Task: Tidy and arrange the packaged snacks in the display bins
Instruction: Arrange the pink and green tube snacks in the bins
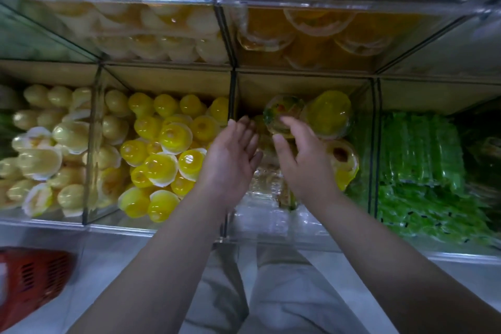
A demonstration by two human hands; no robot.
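Left hand [230, 154], right hand [303, 160], three big jelly cups [329, 114], one red basket [32, 279].

A shop: tiered clear display bins [165, 225] hold packaged jelly cups [162, 160] and green packets [417, 160], with a red shopping basket [29, 282] at eight o'clock.

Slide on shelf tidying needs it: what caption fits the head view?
Left hand and right hand reach into a clear bin, the right at a multicoloured jelly cup beside a yellow cup.
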